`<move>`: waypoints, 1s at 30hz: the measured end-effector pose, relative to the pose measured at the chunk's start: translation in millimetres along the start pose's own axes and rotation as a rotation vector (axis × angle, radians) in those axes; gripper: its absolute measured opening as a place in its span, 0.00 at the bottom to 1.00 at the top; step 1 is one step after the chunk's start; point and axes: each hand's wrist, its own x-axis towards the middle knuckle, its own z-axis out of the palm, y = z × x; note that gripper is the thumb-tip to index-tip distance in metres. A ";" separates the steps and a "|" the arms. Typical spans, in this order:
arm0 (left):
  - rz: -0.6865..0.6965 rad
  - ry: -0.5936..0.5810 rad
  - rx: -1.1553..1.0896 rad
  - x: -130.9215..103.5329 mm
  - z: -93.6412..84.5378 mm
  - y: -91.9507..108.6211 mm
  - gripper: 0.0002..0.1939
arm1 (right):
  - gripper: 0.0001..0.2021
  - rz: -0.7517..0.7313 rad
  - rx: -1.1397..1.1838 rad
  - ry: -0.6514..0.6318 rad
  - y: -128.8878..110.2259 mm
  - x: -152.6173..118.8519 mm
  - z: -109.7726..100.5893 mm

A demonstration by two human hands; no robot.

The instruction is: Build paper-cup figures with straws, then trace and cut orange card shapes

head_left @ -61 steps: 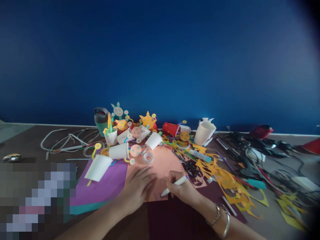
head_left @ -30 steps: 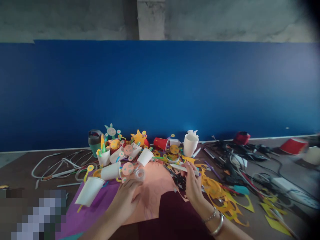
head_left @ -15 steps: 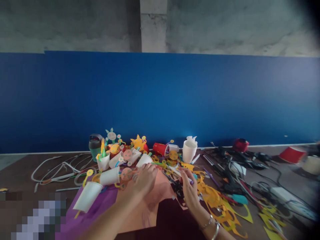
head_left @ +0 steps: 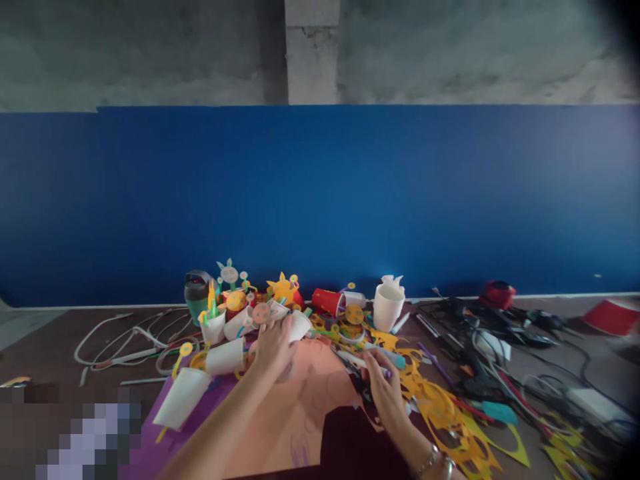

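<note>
My left hand [head_left: 274, 343] is at a white paper cup [head_left: 301, 325] lying on its side, its fingers curled against the cup's left part. Other white cups [head_left: 225, 356] and paper flowers [head_left: 261, 313] with drawn circles crowd round that hand. In my right hand [head_left: 383, 383] is a white marker [head_left: 353, 359] with a purple end, pinched between thumb and fingers. Below both hands lies an orange paper sheet [head_left: 305, 393] with faint purple outlines. Black-handled scissors [head_left: 357, 380] rest partly hidden beside my right hand.
Yellow paper offcuts [head_left: 440, 403] spread to the right. A standing white cup [head_left: 389, 307] and red cup [head_left: 327, 301] are behind. Black cables [head_left: 500, 327] tangle at the right, white cables [head_left: 135, 340] at the left. A blue partition [head_left: 320, 200] borders the table.
My left hand has moved left and away from me, off the orange sheet to the cup, which now sits more tilted. My right hand keeps the marker. The view has shifted slightly.
</note>
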 end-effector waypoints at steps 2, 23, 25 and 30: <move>-0.015 -0.001 -0.050 8.7 -7.1 -1.1 0.27 | 0.17 0.015 -0.004 -0.004 1.3 0.2 -0.9; 0.253 -0.084 -0.113 10.4 -7.0 12.3 0.27 | 0.15 -0.012 0.148 0.185 5.8 4.5 -2.7; 0.317 -0.115 -0.079 4.3 -5.4 16.1 0.26 | 0.16 -0.001 0.180 0.235 7.1 6.4 -4.4; 0.321 -0.094 0.030 0.5 3.4 14.9 0.24 | 0.14 -0.080 0.140 0.251 10.1 8.8 -5.7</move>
